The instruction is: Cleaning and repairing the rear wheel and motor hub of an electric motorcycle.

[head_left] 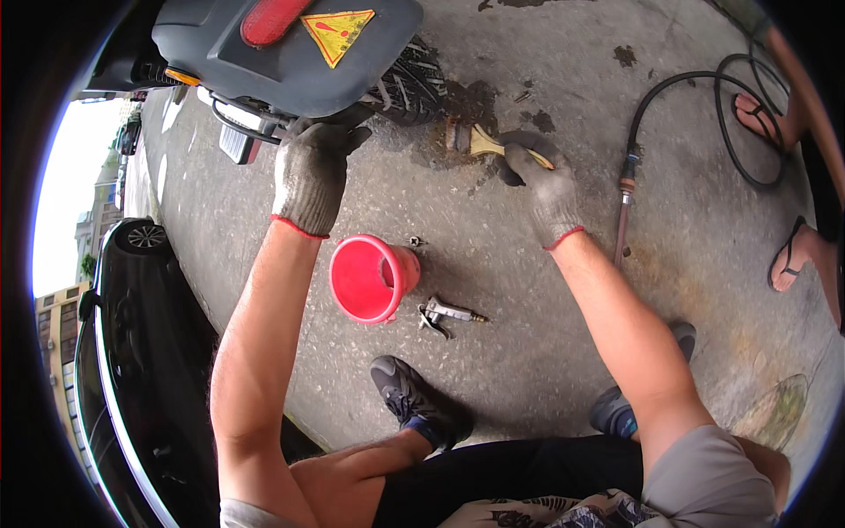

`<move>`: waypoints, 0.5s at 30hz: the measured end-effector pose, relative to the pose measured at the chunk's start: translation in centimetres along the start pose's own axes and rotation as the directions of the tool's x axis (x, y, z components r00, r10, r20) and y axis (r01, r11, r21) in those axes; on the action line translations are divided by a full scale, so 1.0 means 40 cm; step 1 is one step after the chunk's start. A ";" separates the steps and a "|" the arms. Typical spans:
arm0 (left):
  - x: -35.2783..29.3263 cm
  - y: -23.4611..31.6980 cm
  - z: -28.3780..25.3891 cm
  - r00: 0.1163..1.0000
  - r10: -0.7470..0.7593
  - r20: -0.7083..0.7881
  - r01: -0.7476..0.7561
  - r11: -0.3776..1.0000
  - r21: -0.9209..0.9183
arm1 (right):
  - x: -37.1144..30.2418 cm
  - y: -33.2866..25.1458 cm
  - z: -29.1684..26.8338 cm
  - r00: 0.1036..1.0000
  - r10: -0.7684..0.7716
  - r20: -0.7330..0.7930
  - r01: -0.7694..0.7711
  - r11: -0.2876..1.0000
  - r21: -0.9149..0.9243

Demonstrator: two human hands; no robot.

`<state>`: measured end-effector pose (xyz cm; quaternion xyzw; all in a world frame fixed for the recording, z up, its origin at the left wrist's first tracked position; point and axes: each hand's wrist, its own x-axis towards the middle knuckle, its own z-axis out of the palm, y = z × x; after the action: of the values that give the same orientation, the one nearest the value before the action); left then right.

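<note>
A paintbrush (pixel 483 142) with a pale yellow handle is in my gloved right hand (pixel 540 174), its fingers closed round the handle. The dark bristles point left, close to the wet ground beside the black rear tire (pixel 409 88). My gloved left hand (pixel 312 172) is at the lower rear edge of a grey scooter or motorbike (pixel 290 66). Its fingers curl in under that edge, so what they grip is hidden. Both gloves are soiled, with red cuffs.
Between my arms stands a red bucket (pixel 407 268); near it lie a metal spray gun (pixel 449 310) and a small metal fitting (pixel 417 240). A black hose (pixel 631 141) runs along the right, near another person's sandalled feet (pixel 788 255). A black car (pixel 150 352) is at the left.
</note>
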<state>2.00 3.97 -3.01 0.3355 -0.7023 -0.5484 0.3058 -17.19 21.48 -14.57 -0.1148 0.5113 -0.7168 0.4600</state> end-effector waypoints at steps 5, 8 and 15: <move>-0.005 0.018 -0.010 0.992 0.096 0.083 -0.126 0.837 0.532 | 0.094 -0.059 -0.008 0.999 0.017 -0.045 -0.009 0.982 0.186; -0.013 0.029 0.017 0.997 -0.070 0.042 0.054 0.950 0.306 | 0.111 -0.189 0.020 0.983 -0.161 0.090 0.147 0.978 0.148; -0.006 -0.013 -0.010 0.978 -0.013 0.207 -0.090 0.873 0.480 | 0.186 -0.193 0.005 0.951 -0.164 0.262 0.023 0.883 0.469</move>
<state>2.54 3.82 -3.44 0.3296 -0.8516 -0.3794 0.1488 -25.34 15.97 -10.27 -0.1329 0.2464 -0.8138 0.5092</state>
